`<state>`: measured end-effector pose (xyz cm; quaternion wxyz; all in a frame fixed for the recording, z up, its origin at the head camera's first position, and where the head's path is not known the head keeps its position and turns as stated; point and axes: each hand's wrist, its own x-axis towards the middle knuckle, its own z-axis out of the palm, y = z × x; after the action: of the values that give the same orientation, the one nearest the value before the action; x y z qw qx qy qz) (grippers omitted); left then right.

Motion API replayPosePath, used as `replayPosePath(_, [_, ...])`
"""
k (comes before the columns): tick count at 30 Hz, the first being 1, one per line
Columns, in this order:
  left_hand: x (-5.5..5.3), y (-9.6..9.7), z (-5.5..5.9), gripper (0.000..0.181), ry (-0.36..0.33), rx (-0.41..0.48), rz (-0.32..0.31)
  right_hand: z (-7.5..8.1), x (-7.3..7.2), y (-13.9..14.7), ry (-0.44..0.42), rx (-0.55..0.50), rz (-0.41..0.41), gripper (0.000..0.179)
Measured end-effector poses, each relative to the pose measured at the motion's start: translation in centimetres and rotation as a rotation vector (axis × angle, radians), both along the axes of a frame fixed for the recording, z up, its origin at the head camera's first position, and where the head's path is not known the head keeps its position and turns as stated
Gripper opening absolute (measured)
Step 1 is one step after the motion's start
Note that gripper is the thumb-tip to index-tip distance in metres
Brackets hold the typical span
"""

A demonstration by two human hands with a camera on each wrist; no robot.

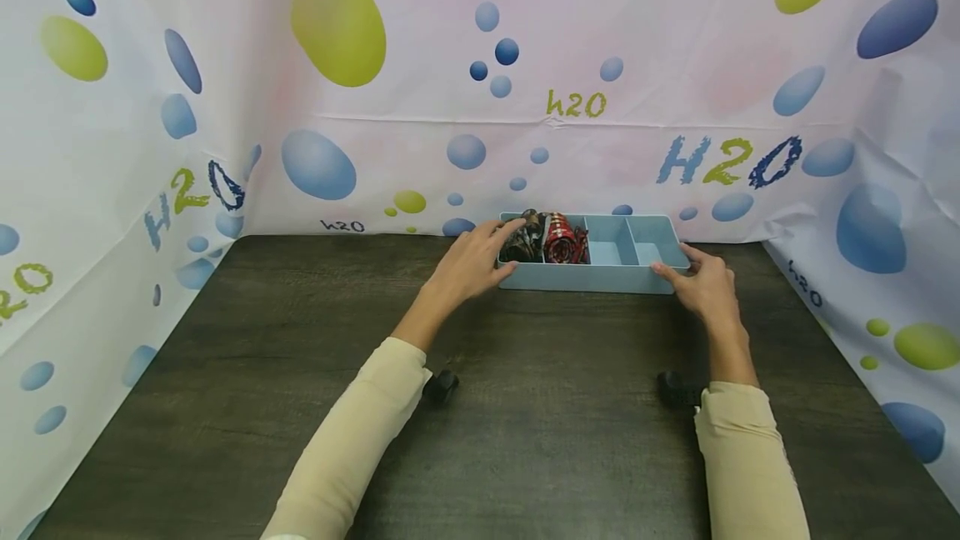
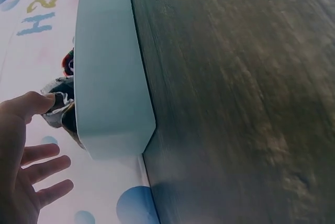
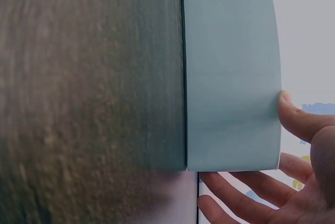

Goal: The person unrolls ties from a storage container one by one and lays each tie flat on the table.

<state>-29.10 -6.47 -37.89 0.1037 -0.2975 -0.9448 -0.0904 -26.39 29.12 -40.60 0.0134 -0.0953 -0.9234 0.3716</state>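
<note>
A light blue divided box (image 1: 585, 277) stands at the back of the table, its long side toward me. In its left compartment lies a dark patterned bundle of cloth (image 1: 531, 237). Beside that, a rolled red plaid cloth (image 1: 561, 240) fills another compartment; the two right compartments hold nothing. My left hand (image 1: 471, 261) is at the box's left end, fingers loosely spread, thumb near the dark cloth (image 2: 58, 98) in the left wrist view. At the right end, my right hand (image 1: 705, 282) holds the corner, thumb on the front rim and fingers along the end wall.
The dark wooden table (image 1: 555, 440) extends in front of the box. Behind it hangs a white sheet (image 1: 420, 107) printed with bubbles and lettering, which also covers both sides. Black wrist mounts (image 1: 441, 387) show at both sleeves.
</note>
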Motion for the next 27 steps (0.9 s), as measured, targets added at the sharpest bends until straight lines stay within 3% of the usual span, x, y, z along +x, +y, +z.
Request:
replayPosePath(15, [-1.8,2.5,0.9,0.068,-0.045,-0.061,-0.009,0.0,-0.2,0.2,0.031,0.011,0.006,0.084])
replayPosePath(27, [-2.4,3.7,0.8,0.071,-0.111,-0.136,0.010,-0.1,-0.1,0.2,0.014,0.005,0.005,0.084])
